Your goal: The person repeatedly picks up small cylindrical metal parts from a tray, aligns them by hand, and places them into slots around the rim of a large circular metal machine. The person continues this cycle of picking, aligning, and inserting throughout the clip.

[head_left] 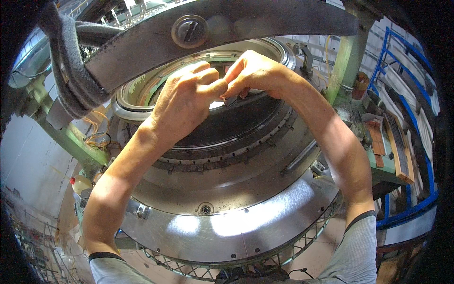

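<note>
Both my hands meet over the near rim of a large round machine. My left hand (pixel 188 98) is curled closed, its thumb and forefinger drawn together. Close against it, my right hand (pixel 257 73) bends down at the wrist with its fingertips pinched. Whatever sits between the fingertips is too small and too covered to name. Beneath the hands lies the machine's metal ring (pixel 130 113), with a dark cylinder wall (pixel 208 130) below it. Part of the ring's inside is hidden by my hands.
A curved dark metal bar (pixel 265 21) with a large screw crosses above my hands, grey cloth (pixel 75 80) wrapped round its left end. Green posts (pixel 347 61) flank the machine. A wide shiny metal skirt (pixel 189 241) curves below. Blue racking (pixel 404 94) stands at the right.
</note>
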{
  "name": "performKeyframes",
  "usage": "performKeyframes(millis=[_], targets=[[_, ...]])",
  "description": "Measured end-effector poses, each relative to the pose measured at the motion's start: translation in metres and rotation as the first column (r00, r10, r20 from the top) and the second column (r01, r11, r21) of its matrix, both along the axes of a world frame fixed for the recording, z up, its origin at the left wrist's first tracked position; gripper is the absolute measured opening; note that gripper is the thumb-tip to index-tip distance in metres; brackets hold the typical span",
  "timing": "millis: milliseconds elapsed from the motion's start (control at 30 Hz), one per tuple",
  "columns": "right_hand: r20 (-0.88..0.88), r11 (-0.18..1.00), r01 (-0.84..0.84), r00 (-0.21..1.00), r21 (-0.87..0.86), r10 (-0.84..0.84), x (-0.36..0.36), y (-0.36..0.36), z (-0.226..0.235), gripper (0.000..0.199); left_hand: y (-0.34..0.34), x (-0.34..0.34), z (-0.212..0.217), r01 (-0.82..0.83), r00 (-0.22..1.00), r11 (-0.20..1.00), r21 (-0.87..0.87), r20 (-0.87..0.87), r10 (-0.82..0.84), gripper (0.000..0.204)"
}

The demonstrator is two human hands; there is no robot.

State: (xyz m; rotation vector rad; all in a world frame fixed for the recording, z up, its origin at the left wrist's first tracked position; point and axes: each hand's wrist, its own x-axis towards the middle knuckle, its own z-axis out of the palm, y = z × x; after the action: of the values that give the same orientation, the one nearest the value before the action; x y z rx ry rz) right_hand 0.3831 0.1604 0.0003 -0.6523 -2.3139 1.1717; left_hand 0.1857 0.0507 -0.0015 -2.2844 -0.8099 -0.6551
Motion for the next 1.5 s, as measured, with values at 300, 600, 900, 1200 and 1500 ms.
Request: performKeyframes(millis=[300,600,900,1200,1500], targets=[[-0.036,1.0,0.02,0.999,-0.019,-0.02,0.004,-0.004,0.0,0.018,0.005,0.001,-0.003,0.03,0.999,0.999,-0.012,0.021,-0.03,0.023],[-0.062,0.999,0.026,0.998,-0.03,-0.028,0.01,-0.003,-0.003,0.02,0.012,0.006,-0.005,0.03,0.999,0.999,-0.03,0.037,-0.029,0.019],[-0.05,0.999,0.033,0.998,-0.007,-0.033,0.015,0.005,-0.002,0.018,0.017,0.014,-0.009,0.105,0.989,0.992,-0.066,0.109,-0.097,0.018],[-0.045,0.998,0.063,0.997,-0.027,-0.064,0.019,0.005,-0.002,0.018,0.018,0.019,-0.009,0.115,0.988,0.991,-0.073,0.116,-0.106,0.031],[-0.068,0.996,0.078,0.994,-0.04,-0.081,0.028,0.011,-0.004,0.023,0.027,0.027,-0.011,0.108,0.99,0.99,-0.086,0.103,-0.099,0.048]])
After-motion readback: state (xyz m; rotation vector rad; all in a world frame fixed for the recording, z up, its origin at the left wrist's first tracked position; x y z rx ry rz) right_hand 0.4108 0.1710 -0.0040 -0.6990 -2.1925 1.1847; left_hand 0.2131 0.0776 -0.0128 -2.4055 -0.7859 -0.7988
